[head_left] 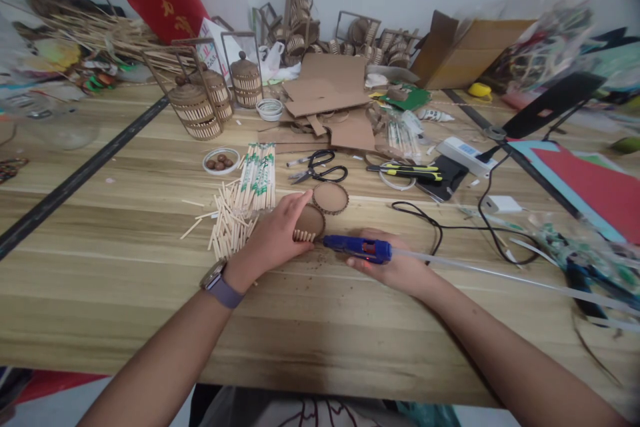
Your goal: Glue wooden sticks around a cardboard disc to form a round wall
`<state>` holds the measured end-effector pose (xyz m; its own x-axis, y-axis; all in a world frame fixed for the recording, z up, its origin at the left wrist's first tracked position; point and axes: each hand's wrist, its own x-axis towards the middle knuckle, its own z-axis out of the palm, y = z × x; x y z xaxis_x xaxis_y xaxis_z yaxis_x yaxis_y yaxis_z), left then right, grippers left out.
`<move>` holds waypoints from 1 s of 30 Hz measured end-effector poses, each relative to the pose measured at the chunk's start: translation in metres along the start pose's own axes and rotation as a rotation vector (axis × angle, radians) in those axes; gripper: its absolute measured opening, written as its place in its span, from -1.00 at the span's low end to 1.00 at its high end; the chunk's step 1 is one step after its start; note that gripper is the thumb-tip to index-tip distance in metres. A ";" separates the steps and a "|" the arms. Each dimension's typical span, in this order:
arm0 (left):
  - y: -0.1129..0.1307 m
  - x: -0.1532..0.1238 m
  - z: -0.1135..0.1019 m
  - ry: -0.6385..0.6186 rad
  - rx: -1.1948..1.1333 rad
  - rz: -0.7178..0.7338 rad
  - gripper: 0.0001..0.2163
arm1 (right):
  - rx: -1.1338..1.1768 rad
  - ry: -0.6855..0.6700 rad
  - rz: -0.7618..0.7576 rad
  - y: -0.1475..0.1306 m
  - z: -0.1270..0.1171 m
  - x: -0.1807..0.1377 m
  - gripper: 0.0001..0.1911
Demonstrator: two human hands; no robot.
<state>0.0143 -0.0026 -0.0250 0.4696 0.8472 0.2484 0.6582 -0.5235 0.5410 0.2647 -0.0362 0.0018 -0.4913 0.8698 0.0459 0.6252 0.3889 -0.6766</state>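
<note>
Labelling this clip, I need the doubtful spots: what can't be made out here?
Head view:
Cardboard disc: partly hidden under the left hand.
Glue gun tip: too small to tell if it touches the sticks.
Right hand: grip hidden beneath the gun.
Right-edge clutter: blurred.

l grip (277, 237) flat, palm down; r grip (395, 267) clenched, arms fwd

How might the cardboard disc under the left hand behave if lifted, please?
The cardboard disc looks thin, so probably light and slightly bendy. The short sticks lined along its edge, near the glue gun, might break off if knocked.
</note>
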 end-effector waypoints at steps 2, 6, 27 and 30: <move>0.000 0.000 0.000 -0.001 -0.001 -0.009 -0.10 | -0.009 0.002 0.004 0.000 0.000 0.000 -0.73; 0.000 0.000 0.000 0.003 -0.003 -0.024 -0.09 | -0.010 0.025 0.012 -0.001 0.000 -0.002 -0.72; 0.006 -0.001 -0.044 0.102 0.181 -0.154 -0.72 | 0.952 0.253 0.525 0.037 -0.021 0.011 -0.56; 0.008 -0.003 -0.061 -0.044 0.386 -0.378 -0.78 | 0.812 0.240 0.511 0.044 -0.024 0.011 -0.54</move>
<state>-0.0180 -0.0033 0.0277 0.1770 0.9826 0.0557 0.9505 -0.1853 0.2493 0.3014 -0.0022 -0.0103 -0.0860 0.9484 -0.3051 0.0780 -0.2989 -0.9511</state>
